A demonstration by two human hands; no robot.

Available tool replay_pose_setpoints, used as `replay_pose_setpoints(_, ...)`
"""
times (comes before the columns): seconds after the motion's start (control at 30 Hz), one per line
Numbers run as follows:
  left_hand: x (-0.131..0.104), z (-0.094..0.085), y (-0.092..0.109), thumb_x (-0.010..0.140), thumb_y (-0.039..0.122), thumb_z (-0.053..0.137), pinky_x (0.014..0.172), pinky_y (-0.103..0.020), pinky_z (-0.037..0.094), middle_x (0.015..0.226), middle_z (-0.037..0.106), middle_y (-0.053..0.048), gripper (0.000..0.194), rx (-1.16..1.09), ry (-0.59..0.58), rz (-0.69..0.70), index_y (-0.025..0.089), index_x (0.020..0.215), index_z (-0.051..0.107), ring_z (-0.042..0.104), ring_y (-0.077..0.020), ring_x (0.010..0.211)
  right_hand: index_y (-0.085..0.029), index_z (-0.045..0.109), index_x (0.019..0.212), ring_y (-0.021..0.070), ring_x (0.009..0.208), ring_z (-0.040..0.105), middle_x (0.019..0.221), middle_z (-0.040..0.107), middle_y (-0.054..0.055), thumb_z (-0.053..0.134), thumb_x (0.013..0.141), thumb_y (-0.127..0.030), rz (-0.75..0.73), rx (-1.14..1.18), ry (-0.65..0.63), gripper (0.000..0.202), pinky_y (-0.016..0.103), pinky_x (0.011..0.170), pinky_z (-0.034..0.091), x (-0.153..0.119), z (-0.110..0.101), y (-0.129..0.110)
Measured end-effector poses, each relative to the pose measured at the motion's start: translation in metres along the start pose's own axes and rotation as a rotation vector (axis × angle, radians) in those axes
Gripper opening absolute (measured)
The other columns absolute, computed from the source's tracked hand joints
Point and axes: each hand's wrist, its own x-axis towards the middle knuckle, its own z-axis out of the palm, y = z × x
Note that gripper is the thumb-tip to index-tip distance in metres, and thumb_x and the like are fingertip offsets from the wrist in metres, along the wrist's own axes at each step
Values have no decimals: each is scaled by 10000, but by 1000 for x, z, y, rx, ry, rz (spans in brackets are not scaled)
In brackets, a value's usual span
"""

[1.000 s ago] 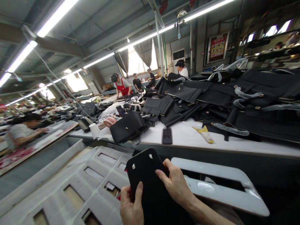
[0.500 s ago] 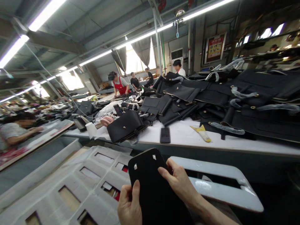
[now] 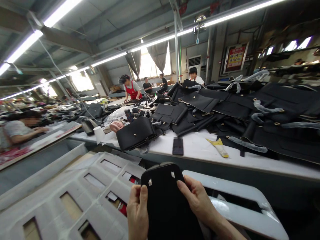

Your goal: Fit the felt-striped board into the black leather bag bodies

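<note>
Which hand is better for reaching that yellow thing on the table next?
Probably the right hand: it looks nearer the yellow thing, while the left hand is farther off. Both hold the black piece.

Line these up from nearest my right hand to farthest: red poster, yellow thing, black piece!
1. Black piece: held, touching your right hand.
2. Yellow thing: ahead, on the white tabletop.
3. Red poster: on the far wall, towards the right.
</note>
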Motion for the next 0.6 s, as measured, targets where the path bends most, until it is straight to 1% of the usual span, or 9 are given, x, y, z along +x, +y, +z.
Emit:
replay_pose_setpoints(0.03, 5, -1, 1, 856, 650, 538, 533, -217, 404, 623, 450, 29, 468, 6, -15, 29, 200, 732, 503, 425, -132, 571, -175, 514, 734, 121, 588, 384, 643, 435, -19, 503, 914, -571, 6, 10, -7, 436, 242, 525, 303, -2, 0, -2)
replay_pose_setpoints(0.13, 16, -4, 4, 882, 579, 555, 583, -225, 426, 678, 503, 5, 398, 16, -61, 110, 200, 761, 543, 475, -152, 634, -185, 487, 745, 131, 601, 398, 658, 440, -15, 473, 925, -585, 43, 16, -65, 440, 247, 531, 315, -1, -3, -7)
replay_pose_setpoints(0.2, 19, -3, 7, 890, 551, 559, 588, -235, 429, 687, 527, -8, 365, -2, -85, 106, 198, 797, 576, 494, -167, 653, -195, 443, 737, 132, 615, 393, 671, 419, -20, 468, 930, -582, 48, -27, -94, 434, 248, 544, 320, 5, -6, -9)
replay_pose_setpoints(0.27, 19, -1, 9, 898, 543, 550, 576, -236, 419, 677, 526, -10, 363, -33, -120, 87, 195, 803, 583, 494, -169, 646, -205, 398, 732, 131, 625, 375, 681, 384, -31, 490, 921, -581, 24, -99, -64, 431, 247, 555, 320, 15, -7, -10)
replay_pose_setpoints(0.37, 18, 3, 15, 914, 532, 528, 593, -231, 409, 696, 521, -9, 367, -87, -215, 70, 189, 787, 558, 503, -162, 666, -214, 390, 745, 141, 649, 385, 696, 378, -32, 528, 897, -599, 0, -153, 58, 436, 248, 575, 338, 31, -5, -10)
replay_pose_setpoints(0.43, 17, 4, 19, 922, 519, 520, 600, -229, 398, 712, 518, -8, 363, -107, -251, 73, 186, 783, 545, 493, -155, 674, -215, 427, 770, 158, 692, 432, 725, 430, -18, 540, 886, -611, 21, -92, 83, 428, 252, 608, 377, 37, -1, -9)
replay_pose_setpoints(0.5, 17, 4, 23, 928, 523, 507, 589, -228, 377, 696, 498, -4, 378, -99, -238, 85, 183, 764, 535, 466, -147, 660, -214, 452, 789, 166, 709, 457, 748, 467, -8, 539, 882, -623, 52, 21, 49, 429, 257, 627, 404, 38, 2, -7)
replay_pose_setpoints(0.6, 20, 3, 26, 938, 552, 462, 559, -228, 336, 644, 446, 6, 442, -36, -198, 100, 185, 694, 497, 408, -134, 617, -210, 432, 750, 143, 638, 399, 701, 420, -20, 506, 895, -638, 60, 103, 34, 458, 250, 581, 377, 34, 5, -2)
